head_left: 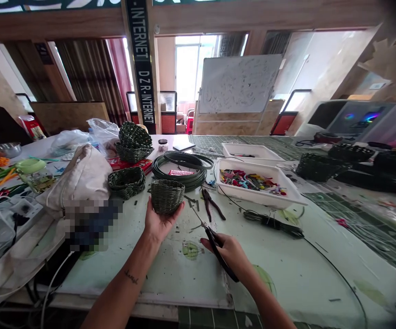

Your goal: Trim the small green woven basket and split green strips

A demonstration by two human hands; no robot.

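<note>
My left hand (161,224) cups a small dark-green woven basket (167,197) from below, holding it upright over the table. Black-handled pliers (222,257) with slim metal jaws are in my right hand (231,252), their tips directed up and left toward the basket. The fingers of that hand wrap round the handles. Another pair of dark pliers (212,204) lies on the table just beyond. Behind the held basket is a coil of dark-green flat strip (198,179). A second woven basket (127,183) sits to the left of the coil.
White trays stand at the back right; the nearer tray (269,197) contains colourful small items. A tied bundle of dark strips (273,225) lies right of my hands. Stacked woven baskets (134,141) and a beige bag (77,178) occupy the left. Short offcuts dot the tabletop (170,278).
</note>
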